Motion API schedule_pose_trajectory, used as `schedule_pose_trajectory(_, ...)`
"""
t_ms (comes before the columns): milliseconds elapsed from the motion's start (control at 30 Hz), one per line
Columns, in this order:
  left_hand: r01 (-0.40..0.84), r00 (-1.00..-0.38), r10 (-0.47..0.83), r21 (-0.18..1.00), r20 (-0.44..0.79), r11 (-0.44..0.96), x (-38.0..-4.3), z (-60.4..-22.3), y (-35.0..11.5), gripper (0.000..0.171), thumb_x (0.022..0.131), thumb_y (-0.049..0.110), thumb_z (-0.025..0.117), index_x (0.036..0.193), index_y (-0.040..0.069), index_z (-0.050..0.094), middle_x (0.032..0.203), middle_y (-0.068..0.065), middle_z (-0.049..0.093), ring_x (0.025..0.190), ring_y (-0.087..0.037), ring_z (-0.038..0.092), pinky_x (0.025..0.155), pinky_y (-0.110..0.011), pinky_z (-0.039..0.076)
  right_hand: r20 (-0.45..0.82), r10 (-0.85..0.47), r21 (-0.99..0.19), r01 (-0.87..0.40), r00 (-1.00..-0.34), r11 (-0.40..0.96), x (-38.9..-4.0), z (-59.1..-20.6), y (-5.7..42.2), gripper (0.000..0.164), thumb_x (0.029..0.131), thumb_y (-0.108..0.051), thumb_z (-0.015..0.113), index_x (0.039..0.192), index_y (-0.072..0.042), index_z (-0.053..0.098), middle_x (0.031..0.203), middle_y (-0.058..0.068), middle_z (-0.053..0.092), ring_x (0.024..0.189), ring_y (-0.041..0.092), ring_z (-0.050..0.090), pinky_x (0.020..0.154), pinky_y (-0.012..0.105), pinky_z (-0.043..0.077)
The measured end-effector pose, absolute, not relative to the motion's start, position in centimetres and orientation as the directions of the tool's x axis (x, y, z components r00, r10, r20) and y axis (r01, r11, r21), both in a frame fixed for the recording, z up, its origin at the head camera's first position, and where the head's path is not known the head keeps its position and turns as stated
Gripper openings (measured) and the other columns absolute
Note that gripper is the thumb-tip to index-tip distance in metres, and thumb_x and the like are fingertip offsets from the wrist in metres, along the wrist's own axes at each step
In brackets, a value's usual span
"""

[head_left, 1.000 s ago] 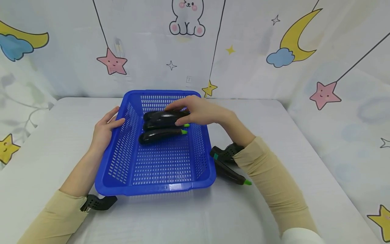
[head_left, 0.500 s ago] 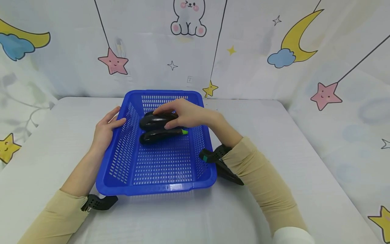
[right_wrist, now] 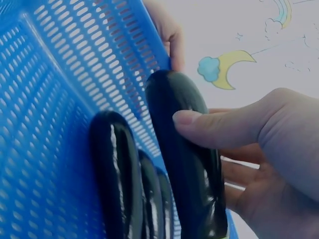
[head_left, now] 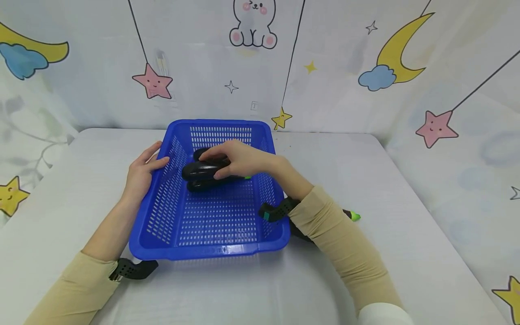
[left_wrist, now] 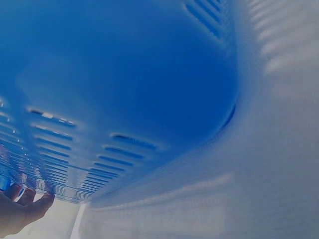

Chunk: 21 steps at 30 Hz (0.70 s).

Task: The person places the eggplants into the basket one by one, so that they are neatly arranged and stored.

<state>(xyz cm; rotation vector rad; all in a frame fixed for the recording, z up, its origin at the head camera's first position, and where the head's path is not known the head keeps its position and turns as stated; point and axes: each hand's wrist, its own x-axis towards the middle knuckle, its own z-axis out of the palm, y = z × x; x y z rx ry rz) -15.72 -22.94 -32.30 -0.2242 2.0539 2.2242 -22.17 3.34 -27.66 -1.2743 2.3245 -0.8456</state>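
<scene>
My right hand (head_left: 241, 159) grips a glossy dark eggplant (head_left: 197, 171) inside the blue perforated basket (head_left: 211, 248). Seen from the right wrist, the thumb lies across the held eggplant (right_wrist: 187, 159) and fingers reach behind it. Below it several more eggplants (right_wrist: 114, 174) lie side by side in the basket. One of these, a lower eggplant (head_left: 199, 186), shows under the held one in the head view. My left hand (head_left: 140, 176) holds the basket's left rim, thumb over the edge. In the left wrist view, its fingertips (left_wrist: 45, 200) touch the outer wall.
To the right of the basket, a dark eggplant (head_left: 299, 231) and a green stem tip (head_left: 355, 216) show around my right sleeve (head_left: 337, 243), partly hidden. A white cloth covers the table (head_left: 203, 293). Behind hangs a printed curtain (head_left: 203, 63).
My right hand has moved left and nearer with the eggplant, which now sits over the front one in the basket. The left hand and the basket have stayed put.
</scene>
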Motion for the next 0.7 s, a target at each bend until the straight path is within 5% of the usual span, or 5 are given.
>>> schedule_pose_trajectory(467, -0.18, -0.983, -0.025, 0.979, -0.183, -0.096, -15.9, -32.2, -22.7, 0.069, 0.1, 0.029, 0.061, 0.159, 0.028, 0.026, 0.167, -0.006, 0.019, 0.15, -0.031, 0.028, 0.082, -0.011, 0.052, -0.07, -0.852, -0.689, -0.592, -0.52, 0.418, -22.4, -30.3, 3.2, 0.046, 0.09, -0.01, 0.073, 0.135, -0.014, 0.063, 0.131, 0.002, 0.065, 0.115, 0.015, 0.058, 0.102, 0.028, 0.045)
schedule_pose_trajectory(700, -0.183, -0.982, -0.025, 0.978, -0.186, -0.098, -16.0, -32.3, -22.9, 0.069, 0.1, 0.027, 0.061, 0.16, 0.028, 0.026, 0.167, -0.006, 0.02, 0.15, -0.028, 0.029, 0.087, -0.012, 0.051, -0.058, -0.856, -0.703, -0.588, -0.513, 0.4, -22.3, -31.0, 3.2, 0.046, 0.085, -0.011, 0.078, 0.13, -0.016, 0.067, 0.128, -0.001, 0.068, 0.115, 0.011, 0.06, 0.101, 0.026, 0.045)
